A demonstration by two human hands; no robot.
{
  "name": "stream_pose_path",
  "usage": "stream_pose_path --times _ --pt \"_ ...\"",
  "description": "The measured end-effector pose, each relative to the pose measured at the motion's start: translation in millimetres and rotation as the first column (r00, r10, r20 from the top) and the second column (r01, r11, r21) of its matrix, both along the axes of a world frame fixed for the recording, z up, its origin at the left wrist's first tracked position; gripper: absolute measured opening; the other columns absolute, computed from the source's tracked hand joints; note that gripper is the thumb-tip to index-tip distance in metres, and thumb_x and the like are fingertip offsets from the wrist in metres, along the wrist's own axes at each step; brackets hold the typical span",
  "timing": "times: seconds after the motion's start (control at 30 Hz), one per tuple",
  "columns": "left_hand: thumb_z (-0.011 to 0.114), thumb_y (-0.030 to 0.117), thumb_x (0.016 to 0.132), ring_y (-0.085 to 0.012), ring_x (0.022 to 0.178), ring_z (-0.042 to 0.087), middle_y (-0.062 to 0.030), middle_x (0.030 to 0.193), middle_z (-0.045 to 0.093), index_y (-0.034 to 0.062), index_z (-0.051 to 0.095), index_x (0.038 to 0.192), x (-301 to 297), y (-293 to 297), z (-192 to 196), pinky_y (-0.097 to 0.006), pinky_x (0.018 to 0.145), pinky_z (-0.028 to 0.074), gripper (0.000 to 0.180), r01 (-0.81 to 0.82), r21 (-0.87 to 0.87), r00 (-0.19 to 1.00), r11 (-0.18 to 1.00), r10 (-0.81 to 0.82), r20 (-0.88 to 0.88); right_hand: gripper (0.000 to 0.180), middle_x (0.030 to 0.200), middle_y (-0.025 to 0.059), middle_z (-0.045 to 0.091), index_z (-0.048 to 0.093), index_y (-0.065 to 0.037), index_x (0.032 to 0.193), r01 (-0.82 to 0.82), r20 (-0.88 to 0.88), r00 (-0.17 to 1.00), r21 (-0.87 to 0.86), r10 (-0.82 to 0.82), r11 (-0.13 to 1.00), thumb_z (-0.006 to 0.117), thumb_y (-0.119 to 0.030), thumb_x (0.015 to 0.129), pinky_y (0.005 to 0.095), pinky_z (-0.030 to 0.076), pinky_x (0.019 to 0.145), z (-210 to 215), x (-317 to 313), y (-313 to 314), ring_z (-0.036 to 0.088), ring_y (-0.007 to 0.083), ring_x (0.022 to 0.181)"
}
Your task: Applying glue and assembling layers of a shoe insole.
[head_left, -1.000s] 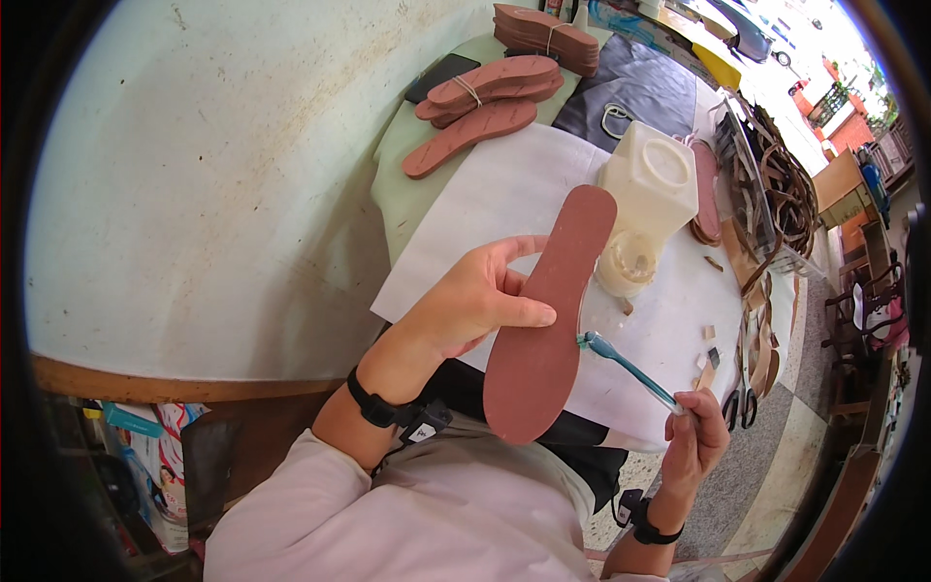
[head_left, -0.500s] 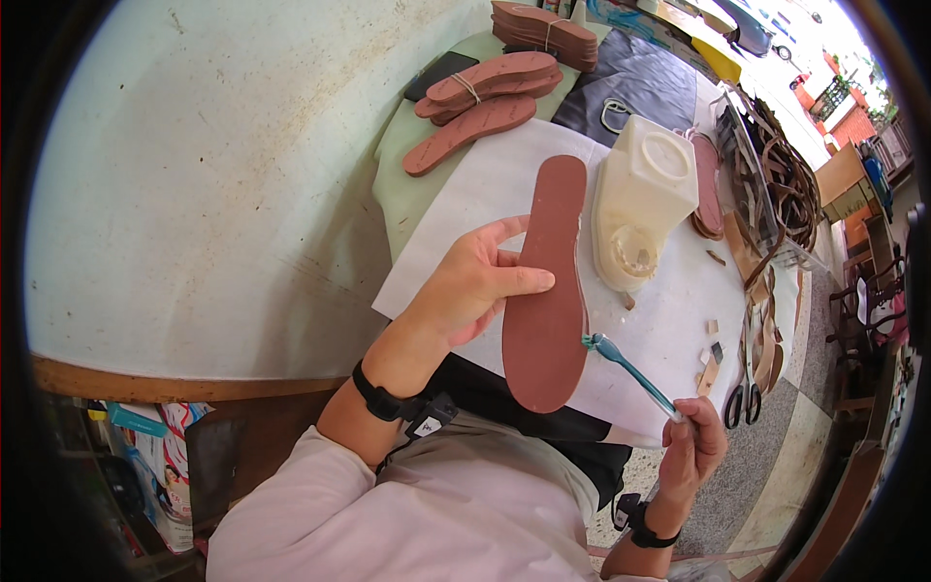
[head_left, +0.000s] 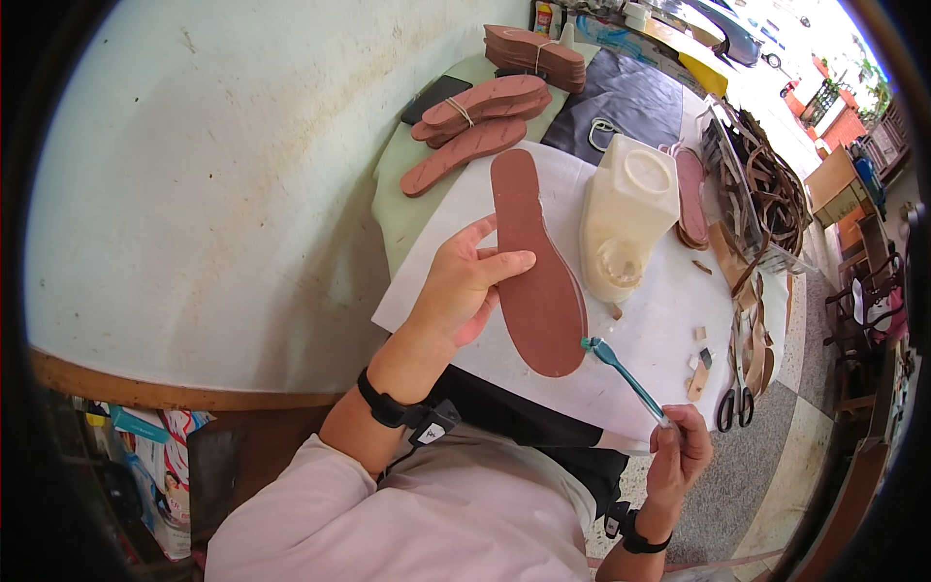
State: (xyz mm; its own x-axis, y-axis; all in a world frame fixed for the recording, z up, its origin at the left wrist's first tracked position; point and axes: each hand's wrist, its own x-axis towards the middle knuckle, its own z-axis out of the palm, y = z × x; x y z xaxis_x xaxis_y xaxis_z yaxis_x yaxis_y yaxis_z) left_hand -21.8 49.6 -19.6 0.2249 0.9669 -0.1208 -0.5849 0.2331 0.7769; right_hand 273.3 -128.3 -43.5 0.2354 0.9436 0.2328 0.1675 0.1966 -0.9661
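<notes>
Left hand (head_left: 464, 289): I'm gripping a reddish-brown insole (head_left: 539, 281) at its narrow middle, my thumb pressing on the upper face and my fingers reaching underneath.
Insole: I'm holding it to the left of the off-white plastic container (head_left: 635, 209) and nearer me, its wide end pointing my way.
Right hand (head_left: 682, 448): I'm closing my fingers on the handle end of a teal toothbrush (head_left: 628, 376), to the right of the container and nearer me.
Toothbrush: it's slanting away from my fingers, its bristles meeting the insole's right edge near the wide end.
Container: it's sitting on a white sheet (head_left: 669, 315).
Banded insoles (head_left: 490, 102): they're lying left of the container and beyond it, near a dark sheet (head_left: 626, 97).
Scissors (head_left: 739, 400): they're lying right of the container, nearer me.
Brown strips (head_left: 771, 175): they're filling a clear bin (head_left: 734, 189) right of the container.
</notes>
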Motion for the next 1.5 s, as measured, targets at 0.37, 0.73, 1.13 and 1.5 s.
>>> stream_pose_path --times 0.37,0.73,1.13,1.5 --pt "0.068 -0.002 0.092 -0.0218 0.106 0.069 -0.0173 0.116 0.068 -0.0085 0.033 0.146 7.9 5.3 4.4 -0.035 0.093 0.057 0.065 -0.132 -0.038 0.988 0.990 0.135 0.076 0.021 0.099 0.0073 0.060 0.062 0.005 0.113 0.015 0.003 1.000 -0.004 -0.015 1.000 0.063 -0.009 0.098 0.0226 0.038 0.076 -9.1 -3.2 -7.4 0.052 0.0111 0.086" --pt "0.065 0.002 0.095 -0.0215 0.114 0.064 -0.0133 0.124 0.062 -0.0052 0.045 0.138 15.0 4.6 2.3 -0.036 0.101 0.053 0.049 -0.209 -0.029 0.972 0.977 0.211 0.104 0.019 0.096 0.0010 0.056 0.059 0.001 0.116 0.034 0.114 0.992 0.101 -0.045 0.994 0.062 -0.008 0.099 0.0188 0.036 0.057 -24.1 -9.9 -3.8 0.044 0.0033 0.065" --pt "0.065 -0.003 0.093 -0.0220 0.115 0.063 -0.0128 0.125 0.061 -0.0033 0.044 0.136 16.3 5.9 -0.4 -0.037 0.102 0.052 0.048 -0.304 -0.015 0.946 0.953 0.303 0.114 0.017 0.092 0.0033 0.052 0.058 0.000 0.114 0.015 0.182 0.982 0.175 -0.048 0.984 0.057 -0.007 0.099 0.0202 0.033 0.058 -20.3 -23.7 -6.5 0.043 0.0054 0.066" --pt "0.066 -0.001 0.094 -0.0223 0.114 0.065 -0.0140 0.123 0.063 -0.0033 0.044 0.135 19.1 -0.8 4.2 -0.037 0.103 0.053 0.047 -0.325 -0.035 0.937 0.945 0.326 0.124 0.018 0.081 0.0063 0.047 0.062 0.003 0.109 0.027 0.203 0.977 0.176 -0.063 0.984 0.060 0.000 0.091 0.0286 0.032 0.065 -10.8 -40.5 2.0 0.042 0.0147 0.072"
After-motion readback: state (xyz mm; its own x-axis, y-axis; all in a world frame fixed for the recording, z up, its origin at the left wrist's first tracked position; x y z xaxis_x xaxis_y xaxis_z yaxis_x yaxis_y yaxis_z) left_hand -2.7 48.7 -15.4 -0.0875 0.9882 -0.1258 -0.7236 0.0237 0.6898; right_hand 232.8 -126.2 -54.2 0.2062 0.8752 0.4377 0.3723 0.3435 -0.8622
